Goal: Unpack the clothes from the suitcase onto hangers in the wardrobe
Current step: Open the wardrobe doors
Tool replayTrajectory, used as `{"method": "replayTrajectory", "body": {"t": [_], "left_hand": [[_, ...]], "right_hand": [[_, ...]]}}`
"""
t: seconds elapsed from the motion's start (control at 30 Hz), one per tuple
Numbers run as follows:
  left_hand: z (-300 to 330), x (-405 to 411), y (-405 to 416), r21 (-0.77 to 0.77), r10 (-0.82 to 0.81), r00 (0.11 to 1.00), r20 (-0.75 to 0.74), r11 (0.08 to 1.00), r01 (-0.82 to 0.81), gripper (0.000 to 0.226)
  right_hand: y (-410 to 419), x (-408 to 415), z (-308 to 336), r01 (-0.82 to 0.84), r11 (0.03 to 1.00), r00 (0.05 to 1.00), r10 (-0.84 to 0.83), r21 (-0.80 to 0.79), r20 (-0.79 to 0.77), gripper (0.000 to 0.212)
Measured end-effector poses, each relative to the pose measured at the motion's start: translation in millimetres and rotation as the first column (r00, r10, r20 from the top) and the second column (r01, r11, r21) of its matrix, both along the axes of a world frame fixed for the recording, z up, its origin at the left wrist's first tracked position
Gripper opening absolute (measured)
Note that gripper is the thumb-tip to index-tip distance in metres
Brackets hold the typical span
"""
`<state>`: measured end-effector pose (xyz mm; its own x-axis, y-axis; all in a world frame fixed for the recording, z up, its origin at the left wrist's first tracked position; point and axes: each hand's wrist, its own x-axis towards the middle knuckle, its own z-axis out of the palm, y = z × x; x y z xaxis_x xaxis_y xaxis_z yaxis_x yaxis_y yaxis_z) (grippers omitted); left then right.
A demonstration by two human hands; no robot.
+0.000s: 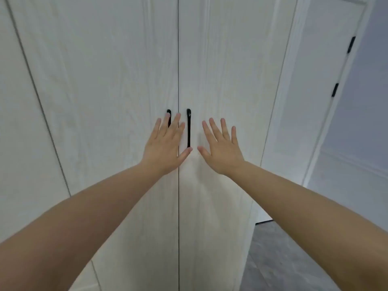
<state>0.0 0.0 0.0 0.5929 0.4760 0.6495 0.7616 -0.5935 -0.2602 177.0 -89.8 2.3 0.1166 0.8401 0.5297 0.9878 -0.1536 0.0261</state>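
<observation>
We face the closed wardrobe [126, 80], which fills the middle of the frame, its two doors meeting at the centre seam. Our left hand [162, 148] lies spread over the left handle [169, 114]; our right hand [221, 150], fingers released and straight, sits just right of the right handle [188, 129]. Nothing is grasped, and we judge both are placed to open the doors. No suitcase or clothes show.

White wood-grain wardrobe doors [117, 85]; black handles [188, 129]; grey floor [279, 261]; black hinges [351, 44].
</observation>
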Motion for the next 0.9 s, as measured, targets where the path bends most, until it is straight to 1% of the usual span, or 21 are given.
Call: {"method": "replayTrajectory", "body": {"t": [0.07, 0.1, 0.13, 0.2, 0.27, 0.3, 0.37, 0.43, 0.47, 0.5, 0.53, 0.57, 0.63, 0.67, 0.7, 0.77, 0.83, 0.9], "left_hand": [[8, -5, 4, -0.027, 0.013, 0.999, 0.051, 1.0, -0.012, 0.078], [10, -6, 7, -0.034, -0.003, 0.996, 0.085, 0.999, 0.006, 0.074], [13, -7, 10, -0.072, -0.024, 0.991, 0.13, 0.997, 0.034, 0.07], [18, -2, 13, -0.185, -0.069, 0.951, 0.302, 0.974, 0.13, 0.065], [23, 6, 16, -0.334, -0.042, 0.87, 0.492, 0.913, 0.233, 0.06], [26, 11, 18, -0.386, -0.011, 0.817, 0.576, 0.878, 0.283, 0.055], [30, 23, 22, -0.429, 0.074, 0.7, 0.71, 0.834, 0.346, 0.049], [33, 30, 27, -0.451, 0.17, 0.604, 0.779, 0.821, 0.35, 0.048], [34, 33, 31, -0.479, 0.222, 0.58, 0.784, 0.811, 0.336, 0.045], [35, 36, 35, -0.518, 0.271, 0.578, 0.769, 0.795, 0.317, 0.042], [35, 38, 38, -0.577, 0.32, 0.603, 0.731, 0.763, 0.293, 0.039], [36, 40, 42, -0.637, 0.358, 0.646, 0.674, 0.724, 0.263, 0.039], [33, 47, 45, -0.733, 0.403, 0.731, 0.551, 0.652, 0.194, 0.049], [32, 52, 46, -0.76, 0.42, 0.755, 0.503, 0.632, 0.155, 0.056], [32, 58, 46, -0.774, 0.445, 0.761, 0.472, 0.622, 0.117, 0.062], [33, 67, 47, -0.786, 0.508, 0.733, 0.452, 0.616, 0.058, 0.067], [32, 74, 48, -0.79, 0.552, 0.701, 0.451, 0.613, 0.025, 0.066], [29, 76, 47, -0.788, 0.561, 0.691, 0.456, 0.616, 0.021, 0.064]], "right_hand": [[10, -4, 5, -0.04, 0.999, 0.999, 0.039, -0.036, -0.037, 0.075], [15, -5, 9, -0.059, 0.997, 0.997, 0.055, -0.058, -0.061, 0.076], [20, -7, 13, -0.093, 0.993, 0.991, 0.084, -0.078, -0.104, 0.077], [29, -10, 20, -0.167, 0.981, 0.967, 0.144, -0.094, -0.211, 0.079], [36, -10, 27, -0.236, 0.965, 0.932, 0.192, -0.112, -0.307, 0.081], [39, -10, 29, -0.263, 0.958, 0.92, 0.214, -0.112, -0.329, 0.082], [46, -7, 34, -0.315, 0.942, 0.901, 0.259, -0.115, -0.347, 0.083], [51, -4, 38, -0.357, 0.927, 0.88, 0.292, -0.115, -0.376, 0.083], [53, -2, 39, -0.373, 0.921, 0.869, 0.304, -0.113, -0.391, 0.083], [55, 0, 40, -0.387, 0.916, 0.858, 0.315, -0.107, -0.405, 0.083], [56, 1, 40, -0.401, 0.91, 0.85, 0.328, -0.103, -0.412, 0.083], [57, 2, 40, -0.406, 0.907, 0.853, 0.333, -0.11, -0.402, 0.082], [56, 8, 40, -0.398, 0.904, 0.891, 0.34, -0.158, -0.3, 0.082], [54, 13, 41, -0.388, 0.903, 0.91, 0.344, -0.186, -0.231, 0.082], [50, 19, 43, -0.382, 0.9, 0.919, 0.346, -0.21, -0.189, 0.083], [43, 29, 48, -0.399, 0.889, 0.913, 0.362, -0.224, -0.188, 0.084], [40, 38, 52, -0.427, 0.878, 0.897, 0.379, -0.216, -0.229, 0.084], [40, 43, 55, -0.474, 0.852, 0.864, 0.4, -0.223, -0.307, 0.084]]}}
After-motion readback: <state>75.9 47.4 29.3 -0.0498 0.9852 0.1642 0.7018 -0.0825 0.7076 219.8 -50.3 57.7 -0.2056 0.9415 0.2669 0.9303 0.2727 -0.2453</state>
